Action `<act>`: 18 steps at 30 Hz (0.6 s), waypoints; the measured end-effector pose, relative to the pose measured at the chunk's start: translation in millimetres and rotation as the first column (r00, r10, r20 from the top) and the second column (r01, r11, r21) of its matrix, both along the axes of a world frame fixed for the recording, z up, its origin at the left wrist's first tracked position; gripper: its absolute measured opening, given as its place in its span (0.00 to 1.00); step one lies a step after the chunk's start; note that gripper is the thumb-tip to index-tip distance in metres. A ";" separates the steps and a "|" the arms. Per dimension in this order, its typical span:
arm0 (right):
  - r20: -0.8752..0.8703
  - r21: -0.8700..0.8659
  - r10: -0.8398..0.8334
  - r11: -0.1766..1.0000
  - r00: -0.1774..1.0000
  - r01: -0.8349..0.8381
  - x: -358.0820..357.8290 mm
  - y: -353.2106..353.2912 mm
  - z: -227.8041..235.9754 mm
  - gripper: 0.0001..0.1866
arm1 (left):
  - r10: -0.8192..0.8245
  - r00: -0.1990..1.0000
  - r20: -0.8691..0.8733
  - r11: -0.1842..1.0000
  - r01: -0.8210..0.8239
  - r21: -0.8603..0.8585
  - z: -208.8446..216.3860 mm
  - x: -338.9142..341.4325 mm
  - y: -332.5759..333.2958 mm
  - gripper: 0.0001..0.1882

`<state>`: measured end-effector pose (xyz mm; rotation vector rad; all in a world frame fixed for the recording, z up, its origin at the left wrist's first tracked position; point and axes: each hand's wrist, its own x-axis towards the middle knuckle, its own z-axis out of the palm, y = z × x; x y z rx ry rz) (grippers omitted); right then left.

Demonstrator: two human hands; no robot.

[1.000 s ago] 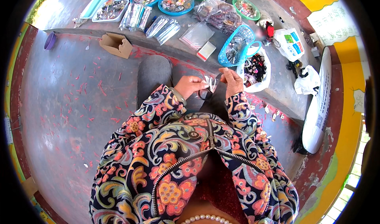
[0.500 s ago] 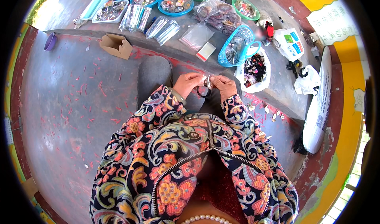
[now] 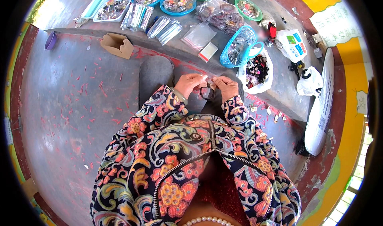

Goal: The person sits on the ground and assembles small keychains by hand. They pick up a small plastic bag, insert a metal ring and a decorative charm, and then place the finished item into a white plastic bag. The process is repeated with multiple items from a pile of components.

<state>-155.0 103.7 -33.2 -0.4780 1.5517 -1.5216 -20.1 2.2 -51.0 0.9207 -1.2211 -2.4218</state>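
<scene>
Above my knees, my left hand [image 3: 190, 84] and my right hand [image 3: 226, 87] face each other with fingertips pinched a little apart. A dark looped band [image 3: 207, 93], like a hair tie, hangs between and just below the fingers. Something small and pale shows at the fingertips, too small to make out. Both hands seem closed on the band, though the fingers partly hide where it is held.
On the raised step ahead lie a blue basket [image 3: 235, 52], a white bag of dark small items [image 3: 257, 72], a small white-topped box [image 3: 208, 52], clear plastic bags [image 3: 197, 36] and a blue tray [image 3: 177, 4]. An open cardboard box [image 3: 116, 45] stands at the left.
My fingertips have shifted slightly; the white piece between them shows less now. The dark looped band has moved slightly to the right. Everything else looks the same.
</scene>
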 end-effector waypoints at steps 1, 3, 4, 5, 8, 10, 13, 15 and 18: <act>0.006 -0.005 -0.003 1.000 1.000 0.003 -1.2 0.4 2.1 0.07 | 0.005 1.000 -0.005 0.999 -0.004 0.050 2.0 -0.9 0.1 0.13; 0.025 -0.021 -0.008 1.000 1.000 0.008 -3.2 1.5 3.3 0.08 | -0.091 0.995 0.028 0.996 0.092 -0.020 8.1 -2.0 0.2 0.12; 0.038 -0.034 -0.007 0.999 0.999 0.008 -3.5 1.7 2.2 0.08 | -0.135 0.990 0.047 0.989 0.137 -0.055 9.6 -1.6 0.2 0.11; 0.051 -0.046 -0.006 0.999 0.999 0.008 -3.6 1.7 1.7 0.08 | -0.142 0.990 0.003 0.989 0.142 -0.042 5.8 -1.6 0.4 0.11; 0.059 -0.074 -0.036 0.996 0.998 0.040 -2.7 0.7 1.0 0.07 | -0.168 0.983 -0.077 0.985 0.166 -0.037 -3.4 -1.1 0.3 0.10; 0.064 -0.089 -0.045 0.995 0.997 0.050 -2.6 1.3 -0.7 0.07 | -0.195 0.979 -0.065 0.979 0.190 -0.078 -3.3 -0.1 -0.5 0.09; 0.065 -0.087 -0.055 0.994 0.996 0.061 -3.0 2.4 -0.5 0.07 | -0.192 0.975 -0.113 0.981 0.186 -0.063 -2.2 -1.2 -0.1 0.09; 0.065 -0.085 -0.061 0.994 0.996 0.067 -2.5 2.8 1.0 0.07 | -0.190 0.976 -0.109 0.980 0.182 -0.079 1.8 -0.6 0.1 0.09; 0.049 -0.095 -0.067 0.993 0.997 0.071 -2.0 2.2 2.7 0.07 | -0.201 0.975 -0.098 0.977 0.192 -0.098 -3.2 -1.3 -1.1 0.09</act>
